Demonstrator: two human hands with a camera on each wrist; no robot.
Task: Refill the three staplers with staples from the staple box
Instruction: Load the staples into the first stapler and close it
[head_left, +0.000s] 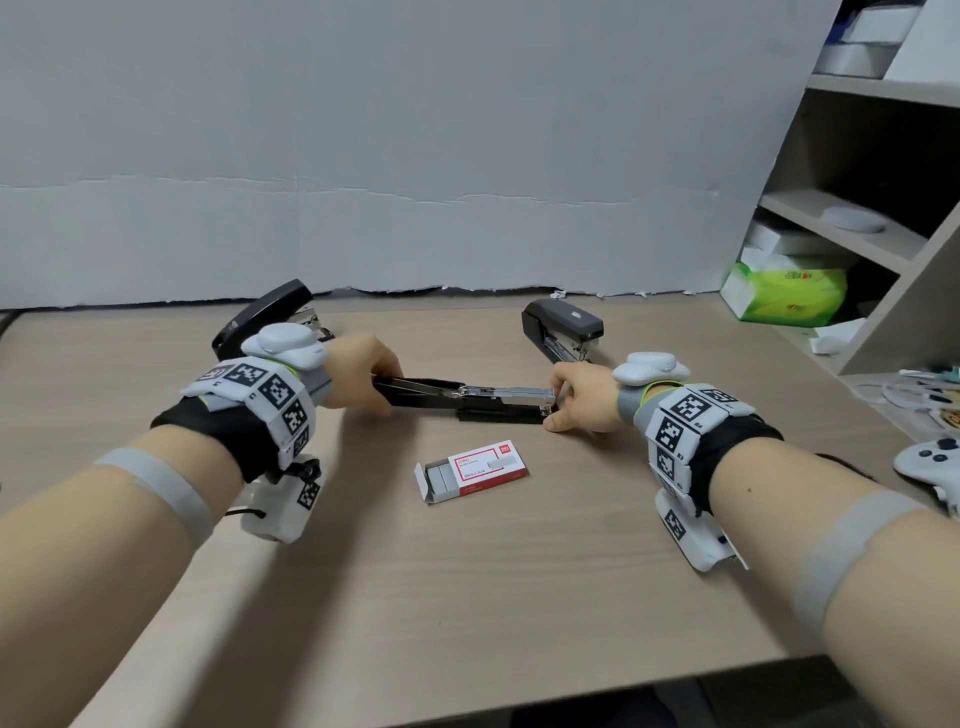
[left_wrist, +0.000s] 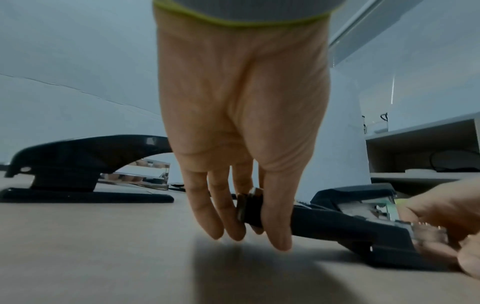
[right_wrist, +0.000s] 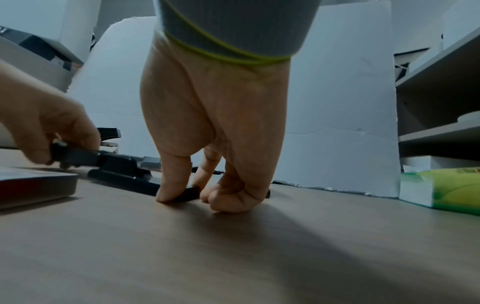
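A black stapler lies swung wide open across the middle of the desk, its metal staple channel facing up. My left hand grips the end of its flipped-back top arm between thumb and fingers. My right hand pinches the front end of its base and channel. The red and white staple box lies open in front of it, grey staples showing at its left end. A second black stapler sits shut at the back right. A third, larger one stands behind my left wrist.
A green tissue pack lies at the right by a grey shelf unit. A white game controller and small items sit at the desk's right edge. A white board wall closes the back.
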